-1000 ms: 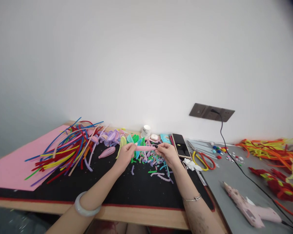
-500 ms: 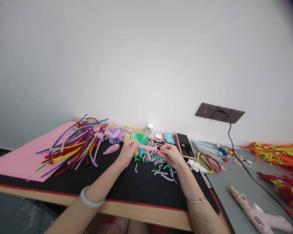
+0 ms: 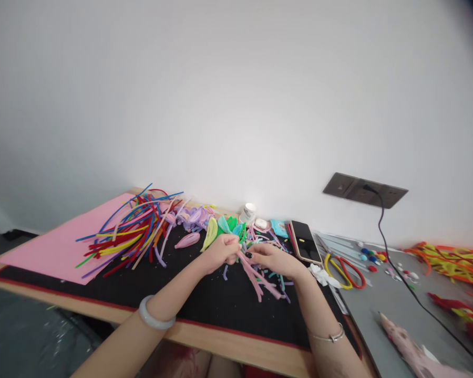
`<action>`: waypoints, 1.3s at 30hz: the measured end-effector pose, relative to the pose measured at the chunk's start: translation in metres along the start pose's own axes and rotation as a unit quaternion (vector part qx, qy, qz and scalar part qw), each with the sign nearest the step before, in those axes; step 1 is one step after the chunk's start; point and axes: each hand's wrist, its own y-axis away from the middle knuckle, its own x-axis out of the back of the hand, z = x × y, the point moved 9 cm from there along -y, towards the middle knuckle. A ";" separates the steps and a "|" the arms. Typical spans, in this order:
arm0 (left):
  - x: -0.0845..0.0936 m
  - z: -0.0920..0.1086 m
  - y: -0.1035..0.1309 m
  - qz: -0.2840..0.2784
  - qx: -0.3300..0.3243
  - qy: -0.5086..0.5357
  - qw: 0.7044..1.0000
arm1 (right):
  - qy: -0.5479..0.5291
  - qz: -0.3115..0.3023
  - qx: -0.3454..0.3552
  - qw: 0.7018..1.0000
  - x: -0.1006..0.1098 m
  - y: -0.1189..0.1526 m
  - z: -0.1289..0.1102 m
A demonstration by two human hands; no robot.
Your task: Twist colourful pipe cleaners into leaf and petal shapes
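My left hand (image 3: pixel 223 252) is closed on one end of a bundle of pink pipe cleaners (image 3: pixel 256 278), above the black mat (image 3: pixel 236 307). The free ends of the bundle fan out down to the right. My right hand (image 3: pixel 271 258) pinches the bundle close beside the left one, a dark-nailed finger showing. Behind the hands lie green and teal looped pieces (image 3: pixel 230 224) and a yellow-green loop (image 3: pixel 210 234). A pink loop (image 3: pixel 187 240) rests left of my left hand. Small cut pieces (image 3: pixel 279 281) are scattered under and beside my right hand.
Colourful pipe cleaners (image 3: pixel 130 231) lie on pink sheets (image 3: pixel 59 244) at left. A cup (image 3: pixel 248 212) stands by the wall. To the right are a phone (image 3: pixel 306 241), scissors (image 3: pixel 349 273), pom-poms (image 3: pixel 372 257), a glue gun (image 3: pixel 410 349) and a black cord (image 3: pixel 402 278).
The pink bundle was stretched straight between my hands; now its ends spread down to the right. My hands have come together. The whole view has shifted slightly.
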 end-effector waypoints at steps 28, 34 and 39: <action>0.043 0.038 0.002 0.105 -0.047 -0.073 0.991 | -0.067 -0.009 -0.029 0.997 -0.043 -0.027 -0.011; 0.065 0.054 -0.004 0.172 -0.108 -0.040 0.978 | -0.062 0.004 0.004 0.998 -0.042 -0.036 -0.024; 0.086 0.065 0.000 0.232 -0.132 0.002 0.964 | -0.040 0.019 0.011 0.999 -0.043 -0.037 -0.027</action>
